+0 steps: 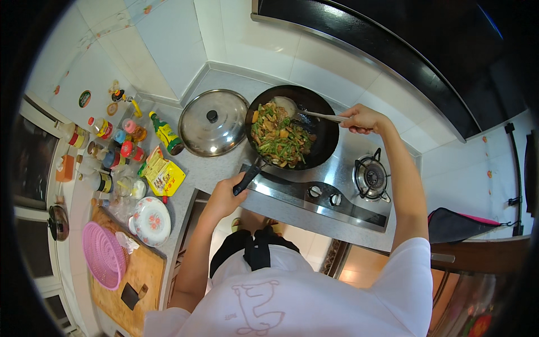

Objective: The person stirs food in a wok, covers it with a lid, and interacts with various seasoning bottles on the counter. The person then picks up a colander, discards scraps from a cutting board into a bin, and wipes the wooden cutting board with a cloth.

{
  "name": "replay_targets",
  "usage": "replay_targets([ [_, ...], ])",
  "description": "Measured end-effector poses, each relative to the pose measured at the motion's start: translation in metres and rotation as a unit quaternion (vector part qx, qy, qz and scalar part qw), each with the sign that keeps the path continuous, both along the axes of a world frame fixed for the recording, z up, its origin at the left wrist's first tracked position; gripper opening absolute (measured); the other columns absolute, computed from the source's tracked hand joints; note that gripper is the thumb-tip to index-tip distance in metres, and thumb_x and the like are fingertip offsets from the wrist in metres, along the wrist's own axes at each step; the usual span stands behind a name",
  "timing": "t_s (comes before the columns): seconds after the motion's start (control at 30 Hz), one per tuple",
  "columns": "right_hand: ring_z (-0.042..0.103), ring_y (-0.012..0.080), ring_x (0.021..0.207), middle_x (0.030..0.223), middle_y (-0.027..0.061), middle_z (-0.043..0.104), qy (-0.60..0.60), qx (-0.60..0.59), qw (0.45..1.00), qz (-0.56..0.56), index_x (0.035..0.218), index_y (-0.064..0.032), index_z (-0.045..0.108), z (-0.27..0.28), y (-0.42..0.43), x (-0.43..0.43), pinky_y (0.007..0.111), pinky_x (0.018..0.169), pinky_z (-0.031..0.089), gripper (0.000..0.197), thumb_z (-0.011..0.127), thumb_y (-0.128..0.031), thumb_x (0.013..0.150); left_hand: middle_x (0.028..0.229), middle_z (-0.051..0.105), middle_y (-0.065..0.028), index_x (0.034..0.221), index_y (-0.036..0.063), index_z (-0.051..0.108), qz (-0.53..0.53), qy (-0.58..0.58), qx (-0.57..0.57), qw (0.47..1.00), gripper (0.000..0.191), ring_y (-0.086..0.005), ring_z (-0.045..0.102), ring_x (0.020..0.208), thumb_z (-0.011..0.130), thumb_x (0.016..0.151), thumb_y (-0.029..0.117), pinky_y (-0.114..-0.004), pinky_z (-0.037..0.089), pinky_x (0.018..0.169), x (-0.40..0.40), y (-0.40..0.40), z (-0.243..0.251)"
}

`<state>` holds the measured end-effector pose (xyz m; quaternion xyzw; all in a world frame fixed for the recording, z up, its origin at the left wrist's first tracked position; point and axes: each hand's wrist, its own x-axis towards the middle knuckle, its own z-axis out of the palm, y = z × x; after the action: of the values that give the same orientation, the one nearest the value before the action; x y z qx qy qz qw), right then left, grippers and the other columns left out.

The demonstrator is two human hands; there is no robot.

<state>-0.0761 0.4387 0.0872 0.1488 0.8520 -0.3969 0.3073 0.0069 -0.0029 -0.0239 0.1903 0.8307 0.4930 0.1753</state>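
Observation:
A dark wok (pixel 324 143) sits over the left side of a steel gas stove (pixel 286 193). My left hand (pixel 225 196) grips the wok's black handle (pixel 246 180). Chopped green vegetables with paler pieces and a few orange chunks (pixel 280 135) fill the wok's left part. With my right hand (pixel 364 120) I hold the long handle of a metal spatula (pixel 318 115). Its broad blade rests at the far edge of the food, against the wok's inner wall. Left of the wok, a domed metal lid (pixel 202 130) with a black knob lies on the counter.
The right burner (pixel 372 175) has a bare pan support. Several sauce bottles (pixel 134 151), a yellow pouch (pixel 165 173) and a floral enamel dish (pixel 152 221) crowd the left counter. A pink basket (pixel 103 255) and a cleaver (pixel 130 295) lie on a wooden board (pixel 147 269). A range hood (pixel 358 46) hangs above.

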Motion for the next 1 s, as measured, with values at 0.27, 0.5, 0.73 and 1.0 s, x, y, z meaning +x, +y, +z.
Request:
replay_targets([
  [0.27,0.066,0.0280,0.063,0.072,0.0136,0.067,0.389,0.291,0.770,0.412,0.126,-0.0141,0.067,0.009,-0.073,0.029,0.039,0.052,0.051,0.049,0.065,-0.002,0.079,0.071,0.052,-0.0159,0.126,0.0045,0.061,-0.004,0.015,-0.003,1.000,0.045,-0.0210,0.053,0.065,0.067,0.082,0.006,-0.033,0.048,0.069,0.000,-0.002,-0.001],
  [0.5,0.068,0.0276,0.071,0.079,0.0103,0.064,0.316,0.445,0.748,0.378,0.134,-0.0118,0.059,0.049,-0.129,0.134,0.039,0.057,0.053,0.054,0.062,-0.002,0.081,0.071,0.053,-0.0149,0.126,0.0044,0.061,-0.004,0.015,-0.002,1.000,0.043,-0.0200,0.053,0.066,0.067,0.083,0.007,-0.033,0.048,0.070,0.001,0.002,0.000],
  [0.73,0.066,0.0267,0.073,0.080,0.0067,0.063,0.270,0.505,0.747,0.337,0.135,-0.0171,0.058,0.066,-0.115,0.188,0.036,0.065,0.053,0.058,0.063,-0.002,0.080,0.070,0.054,-0.0177,0.126,0.0039,0.061,-0.006,-0.001,-0.005,1.000,0.043,-0.0237,0.053,0.064,0.067,0.083,0.007,-0.034,0.049,0.070,0.003,0.003,-0.002],
  [1.0,0.069,0.0300,0.070,0.080,0.0116,0.066,0.230,0.498,0.778,0.305,0.127,-0.0140,0.064,0.098,-0.114,0.214,0.039,0.059,0.056,0.042,0.059,-0.006,0.086,0.069,0.052,-0.0201,0.125,0.0038,0.061,-0.005,0.041,0.005,0.999,0.043,-0.0305,0.055,0.063,0.067,0.082,0.007,-0.037,0.049,0.069,0.002,-0.001,-0.011],
])
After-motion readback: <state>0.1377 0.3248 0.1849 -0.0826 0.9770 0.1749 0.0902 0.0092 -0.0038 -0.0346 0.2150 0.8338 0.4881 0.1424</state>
